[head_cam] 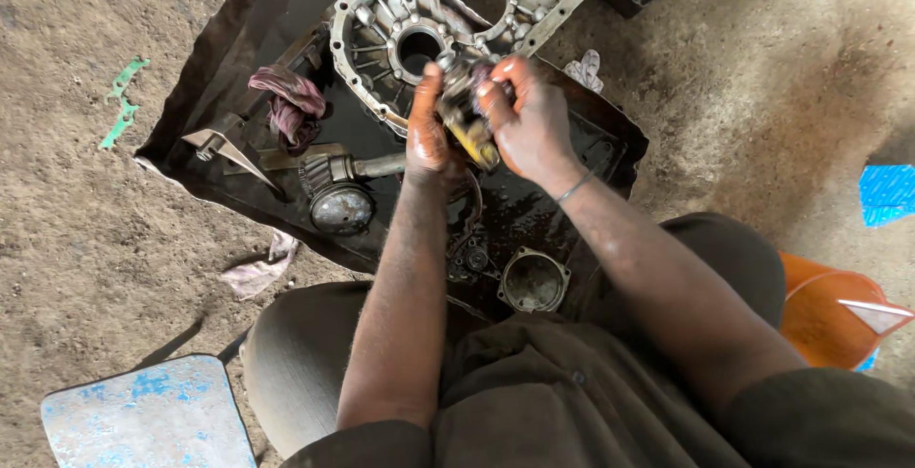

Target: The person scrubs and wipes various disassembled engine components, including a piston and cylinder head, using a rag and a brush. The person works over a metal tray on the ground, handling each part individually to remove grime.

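Note:
Both my hands hold one small greasy metal part with a yellowish end, above a black oily metal tray. My left hand grips its left side and my right hand wraps its right side, fingers curled over the top. A thin bracelet sits on my right wrist. Just behind the hands lies a large grey cast housing with round bores and bolt holes.
In the tray lie a purple rag, a flat metal bracket, a geared shaft with a round cap and a round ring part. On the dirt floor are a green gasket, an orange container and a blue-flecked board.

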